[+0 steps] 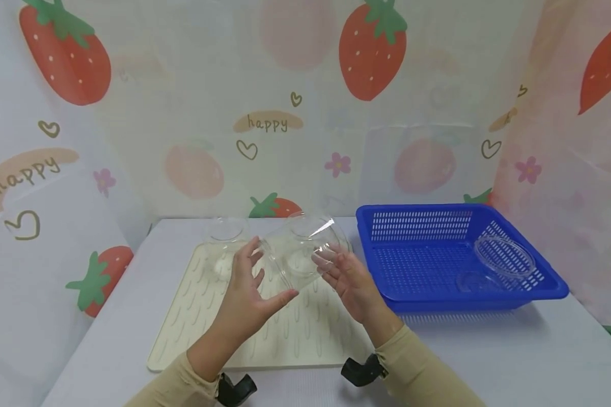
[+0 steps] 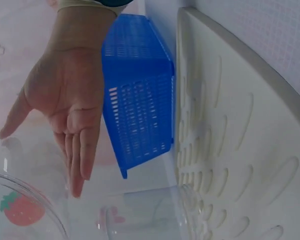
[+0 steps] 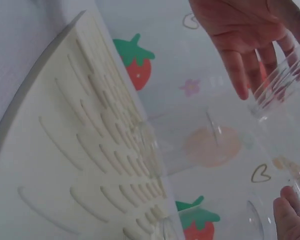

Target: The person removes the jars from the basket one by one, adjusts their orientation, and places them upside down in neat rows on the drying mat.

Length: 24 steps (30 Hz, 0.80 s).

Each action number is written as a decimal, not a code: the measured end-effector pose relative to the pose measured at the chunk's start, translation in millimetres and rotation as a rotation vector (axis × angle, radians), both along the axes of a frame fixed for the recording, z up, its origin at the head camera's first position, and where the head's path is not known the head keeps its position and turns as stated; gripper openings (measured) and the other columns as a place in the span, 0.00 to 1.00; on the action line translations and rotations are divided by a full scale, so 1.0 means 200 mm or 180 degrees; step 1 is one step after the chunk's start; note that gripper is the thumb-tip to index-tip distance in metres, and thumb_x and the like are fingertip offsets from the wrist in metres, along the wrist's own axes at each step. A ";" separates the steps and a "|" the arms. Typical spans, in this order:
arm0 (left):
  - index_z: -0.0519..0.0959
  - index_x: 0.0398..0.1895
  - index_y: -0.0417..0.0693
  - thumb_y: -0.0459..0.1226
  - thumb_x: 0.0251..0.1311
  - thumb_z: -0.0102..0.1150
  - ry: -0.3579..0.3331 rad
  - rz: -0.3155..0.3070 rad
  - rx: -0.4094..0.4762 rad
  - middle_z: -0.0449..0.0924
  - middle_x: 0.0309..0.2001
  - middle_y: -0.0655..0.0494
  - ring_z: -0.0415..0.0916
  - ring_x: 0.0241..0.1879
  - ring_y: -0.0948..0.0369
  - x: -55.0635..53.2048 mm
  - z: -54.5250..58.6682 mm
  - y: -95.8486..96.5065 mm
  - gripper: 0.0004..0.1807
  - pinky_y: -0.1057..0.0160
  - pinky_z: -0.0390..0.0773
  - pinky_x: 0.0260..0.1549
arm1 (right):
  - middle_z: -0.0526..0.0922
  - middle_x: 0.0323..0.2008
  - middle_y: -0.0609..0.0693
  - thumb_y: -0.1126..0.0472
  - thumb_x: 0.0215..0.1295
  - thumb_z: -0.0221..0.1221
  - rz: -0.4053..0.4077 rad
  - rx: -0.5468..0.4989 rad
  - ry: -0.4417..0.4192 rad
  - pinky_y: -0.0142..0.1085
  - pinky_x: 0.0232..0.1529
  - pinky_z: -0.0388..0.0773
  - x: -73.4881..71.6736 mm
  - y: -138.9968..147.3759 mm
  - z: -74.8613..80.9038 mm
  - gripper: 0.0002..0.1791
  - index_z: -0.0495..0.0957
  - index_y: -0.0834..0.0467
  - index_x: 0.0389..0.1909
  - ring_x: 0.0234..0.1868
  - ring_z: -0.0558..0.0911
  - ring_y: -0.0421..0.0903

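Observation:
A clear plastic cup [image 1: 319, 230] is tilted on its side between my hands, above the mat. My left hand [image 1: 248, 297] spans its rim at the left, thumb below and fingers above. My right hand [image 1: 353, 285] holds the opposite end between thumb and fingers; the left wrist view shows this right hand [image 2: 72, 110] palm-on, its fingers nearly straight. In the right wrist view, the left fingers [image 3: 250, 65] lie along the rim. Behind stands a clear cup [image 1: 226, 230] on the ridged cream mat [image 1: 183, 339]; the right wrist view also shows another standing cup [image 3: 185, 142].
A blue perforated basket [image 1: 438, 305] sits right of the mat, with a clear cup [image 1: 505, 257] lying in it. White cloth covers the table [image 1: 102, 339]. A strawberry-printed curtain [image 1: 198, 102] closes off the back and both sides.

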State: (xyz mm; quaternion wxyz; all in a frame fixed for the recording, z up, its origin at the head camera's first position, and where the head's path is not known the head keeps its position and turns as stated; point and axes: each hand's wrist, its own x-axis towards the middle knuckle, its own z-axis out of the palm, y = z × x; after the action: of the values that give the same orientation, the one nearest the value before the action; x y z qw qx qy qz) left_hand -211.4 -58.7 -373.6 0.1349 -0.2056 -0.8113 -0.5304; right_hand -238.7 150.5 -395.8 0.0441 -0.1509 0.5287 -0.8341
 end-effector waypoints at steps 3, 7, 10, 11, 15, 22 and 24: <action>0.42 0.70 0.56 0.48 0.41 0.72 -0.0080 -0.0034 -0.0051 0.45 0.69 0.57 0.50 0.68 0.56 -0.01 -0.01 0.00 0.57 0.56 0.62 0.59 | 0.56 0.65 0.69 0.48 0.63 0.56 0.0015 -0.0160 0.0073 0.47 0.61 0.61 0.00 -0.01 0.01 0.44 0.42 0.63 0.68 0.63 0.62 0.63; 0.43 0.70 0.55 0.46 0.42 0.72 -0.0113 -0.0104 -0.0121 0.45 0.70 0.54 0.49 0.68 0.54 -0.01 -0.03 0.01 0.57 0.56 0.62 0.59 | 0.52 0.66 0.69 0.47 0.56 0.62 -0.0016 -0.0445 0.0193 0.52 0.59 0.62 0.00 -0.01 0.01 0.53 0.36 0.59 0.69 0.63 0.59 0.67; 0.43 0.70 0.54 0.45 0.43 0.72 -0.0073 -0.0149 -0.0195 0.46 0.70 0.52 0.49 0.68 0.52 -0.01 -0.04 0.01 0.56 0.56 0.62 0.58 | 0.51 0.66 0.70 0.49 0.57 0.62 -0.0117 -0.0487 0.0256 0.55 0.57 0.62 0.00 -0.01 0.02 0.53 0.35 0.59 0.69 0.63 0.58 0.69; 0.42 0.71 0.54 0.45 0.43 0.71 -0.0063 -0.0163 -0.0222 0.46 0.70 0.51 0.48 0.68 0.52 -0.01 -0.04 0.01 0.56 0.56 0.62 0.58 | 0.51 0.66 0.70 0.50 0.57 0.62 -0.0149 -0.0476 0.0266 0.56 0.57 0.62 0.00 -0.01 0.02 0.52 0.34 0.59 0.69 0.63 0.58 0.70; 0.41 0.71 0.52 0.44 0.45 0.70 -0.0010 -0.0216 -0.0327 0.46 0.70 0.51 0.48 0.68 0.53 -0.01 -0.04 0.00 0.56 0.56 0.62 0.59 | 0.54 0.65 0.69 0.52 0.58 0.61 -0.0218 -0.0368 0.0257 0.57 0.56 0.62 0.01 0.00 0.03 0.51 0.35 0.59 0.69 0.62 0.60 0.69; 0.39 0.72 0.50 0.51 0.48 0.67 0.0237 -0.0123 -0.1035 0.42 0.71 0.55 0.47 0.69 0.56 -0.01 -0.01 -0.06 0.56 0.52 0.59 0.61 | 0.56 0.64 0.68 0.51 0.56 0.62 -0.0253 -0.0271 0.0382 0.54 0.57 0.64 0.00 0.03 0.06 0.51 0.37 0.60 0.68 0.62 0.61 0.67; 0.40 0.72 0.50 0.53 0.49 0.65 0.0307 -0.0114 -0.1310 0.42 0.71 0.54 0.46 0.69 0.56 -0.01 -0.01 -0.09 0.55 0.50 0.57 0.61 | 0.57 0.64 0.67 0.49 0.54 0.64 -0.0292 -0.0260 0.0430 0.53 0.56 0.65 0.00 0.04 0.07 0.52 0.39 0.60 0.68 0.62 0.62 0.67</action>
State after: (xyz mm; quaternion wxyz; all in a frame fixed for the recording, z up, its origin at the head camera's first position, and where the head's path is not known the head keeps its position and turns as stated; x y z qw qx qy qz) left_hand -212.8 -75.9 -375.1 0.1192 -0.2683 -0.8913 -0.3455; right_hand -239.5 158.3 -382.0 -0.0361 -0.1842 0.5023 -0.8441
